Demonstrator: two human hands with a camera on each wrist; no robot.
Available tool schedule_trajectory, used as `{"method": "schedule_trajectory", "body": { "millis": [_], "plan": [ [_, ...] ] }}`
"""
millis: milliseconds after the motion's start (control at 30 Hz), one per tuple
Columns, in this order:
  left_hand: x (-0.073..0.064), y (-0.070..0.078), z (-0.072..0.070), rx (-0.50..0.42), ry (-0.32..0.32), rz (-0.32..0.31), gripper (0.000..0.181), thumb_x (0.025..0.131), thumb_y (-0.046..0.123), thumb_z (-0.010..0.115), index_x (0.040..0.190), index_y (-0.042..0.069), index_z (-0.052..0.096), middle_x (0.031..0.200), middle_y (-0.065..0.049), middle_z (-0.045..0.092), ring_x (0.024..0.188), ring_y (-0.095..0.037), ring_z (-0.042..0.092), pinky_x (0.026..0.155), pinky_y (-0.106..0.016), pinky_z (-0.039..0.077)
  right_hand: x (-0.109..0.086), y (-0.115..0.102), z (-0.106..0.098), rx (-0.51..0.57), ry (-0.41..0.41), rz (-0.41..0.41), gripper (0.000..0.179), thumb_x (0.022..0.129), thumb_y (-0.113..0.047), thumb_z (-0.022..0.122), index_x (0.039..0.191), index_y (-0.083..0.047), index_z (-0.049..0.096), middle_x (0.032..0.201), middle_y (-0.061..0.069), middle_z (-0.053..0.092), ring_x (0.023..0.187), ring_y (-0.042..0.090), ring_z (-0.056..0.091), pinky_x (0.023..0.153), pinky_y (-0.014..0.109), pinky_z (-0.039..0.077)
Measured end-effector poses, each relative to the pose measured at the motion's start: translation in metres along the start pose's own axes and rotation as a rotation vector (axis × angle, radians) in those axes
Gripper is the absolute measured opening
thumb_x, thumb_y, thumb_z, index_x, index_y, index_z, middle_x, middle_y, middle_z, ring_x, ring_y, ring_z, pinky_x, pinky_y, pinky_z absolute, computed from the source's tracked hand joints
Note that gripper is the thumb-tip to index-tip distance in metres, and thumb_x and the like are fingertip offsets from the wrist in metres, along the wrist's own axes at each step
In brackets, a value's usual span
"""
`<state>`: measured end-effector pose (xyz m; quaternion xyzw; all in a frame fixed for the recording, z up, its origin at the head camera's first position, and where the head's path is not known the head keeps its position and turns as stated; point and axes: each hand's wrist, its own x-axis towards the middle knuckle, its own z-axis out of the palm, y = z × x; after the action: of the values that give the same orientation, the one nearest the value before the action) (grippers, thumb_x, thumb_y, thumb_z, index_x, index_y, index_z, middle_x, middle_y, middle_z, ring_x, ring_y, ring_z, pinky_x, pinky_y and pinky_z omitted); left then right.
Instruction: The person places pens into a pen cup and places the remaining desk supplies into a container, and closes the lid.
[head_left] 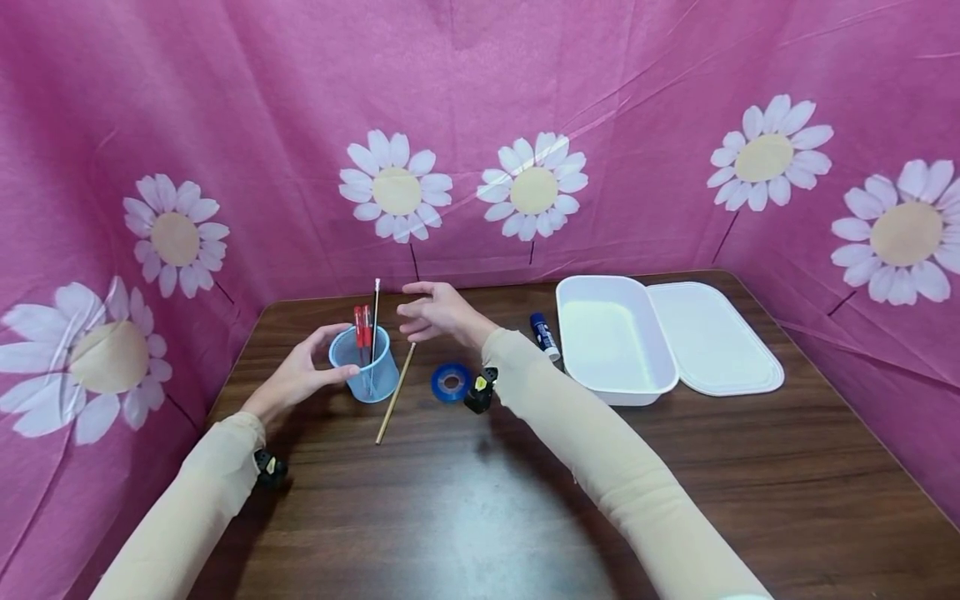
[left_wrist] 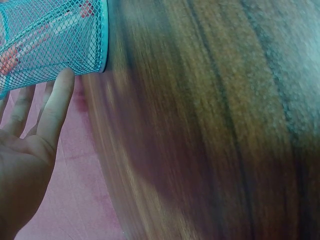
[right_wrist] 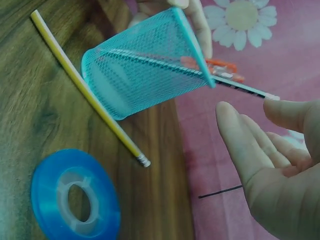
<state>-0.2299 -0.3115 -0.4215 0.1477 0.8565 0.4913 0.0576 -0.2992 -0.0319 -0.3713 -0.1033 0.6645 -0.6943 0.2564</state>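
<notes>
A light-blue mesh pen cup (head_left: pixel 381 382) stands upright at the table's left side. My left hand (head_left: pixel 303 371) holds it, thumb at the near side and fingers round the far side; the fingers (left_wrist: pixel 56 107) touch the mesh in the left wrist view. Two red-capped pens (head_left: pixel 363 327) and a dark striped pencil (head_left: pixel 376 310) lean inside the cup. My right hand (head_left: pixel 442 312) hovers just right of the cup with fingers apart, holding nothing. Its thumb is close to the striped pencil's white end (right_wrist: pixel 271 96). A yellow pencil (right_wrist: pixel 95 102) lies beside the cup.
A blue tape roll (head_left: pixel 438 384) lies right of the yellow pencil. Farther right are a blue glue stick (head_left: pixel 543 335), a white plastic box (head_left: pixel 615 333) without its lid, and the white lid (head_left: pixel 720 342). A pink flowered cloth (head_left: pixel 465 100) hangs behind the table.
</notes>
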Motion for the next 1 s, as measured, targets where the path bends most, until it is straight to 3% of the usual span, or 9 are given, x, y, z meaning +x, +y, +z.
{"method": "schedule_trajectory", "body": {
  "millis": [133,333,567,867,1000],
  "plan": [
    [0.000,-0.001,0.000,-0.013,-0.005,-0.008,0.075,0.092,0.023,0.079,0.153,0.010,0.038,0.142,-0.017,0.052,0.127,-0.032,0.049,0.099,-0.033,0.044,0.003,0.012,-0.002,-0.029,0.001,0.030,0.051,0.102,-0.007,0.062,0.150,-0.004,0.045,0.133,0.020,0.062,0.106,0.044,0.067,0.086,0.050,0.057],
    [0.000,0.000,-0.001,-0.007,-0.009,-0.019,0.076,0.092,0.026,0.079,0.153,0.010,0.037,0.141,-0.018,0.052,0.126,-0.032,0.049,0.092,-0.024,0.049,0.009,0.031,-0.004,-0.089,-0.009,0.131,0.055,0.102,-0.010,0.062,0.152,0.001,0.040,0.137,0.029,0.057,0.077,0.024,0.069,0.076,0.041,0.061],
    [0.000,0.002,0.000,-0.025,-0.004,-0.017,0.076,0.091,0.024,0.079,0.154,0.012,0.038,0.144,-0.017,0.051,0.129,-0.033,0.047,0.107,-0.054,0.036,0.016,0.049,-0.003,-0.135,0.007,0.214,0.055,0.101,-0.013,0.063,0.148,0.005,0.041,0.126,0.024,0.064,0.073,0.022,0.070,0.068,0.036,0.061],
    [0.001,0.000,0.003,-0.023,0.008,-0.006,0.075,0.091,0.023,0.080,0.153,0.012,0.039,0.142,-0.015,0.052,0.128,-0.028,0.048,0.101,-0.031,0.041,0.023,0.065,0.007,-0.163,0.179,0.200,0.046,0.096,-0.011,0.070,0.135,0.007,0.052,0.099,0.016,0.073,0.063,0.023,0.071,0.060,0.033,0.061],
    [-0.001,0.000,0.002,-0.007,0.014,0.004,0.074,0.091,0.022,0.079,0.153,0.012,0.040,0.141,-0.015,0.053,0.126,-0.028,0.049,0.100,-0.034,0.042,0.024,0.067,0.014,-0.259,0.245,0.211,0.041,0.092,-0.014,0.077,0.123,0.005,0.060,0.088,0.013,0.072,0.062,0.022,0.071,0.056,0.032,0.060]
  ]
}}
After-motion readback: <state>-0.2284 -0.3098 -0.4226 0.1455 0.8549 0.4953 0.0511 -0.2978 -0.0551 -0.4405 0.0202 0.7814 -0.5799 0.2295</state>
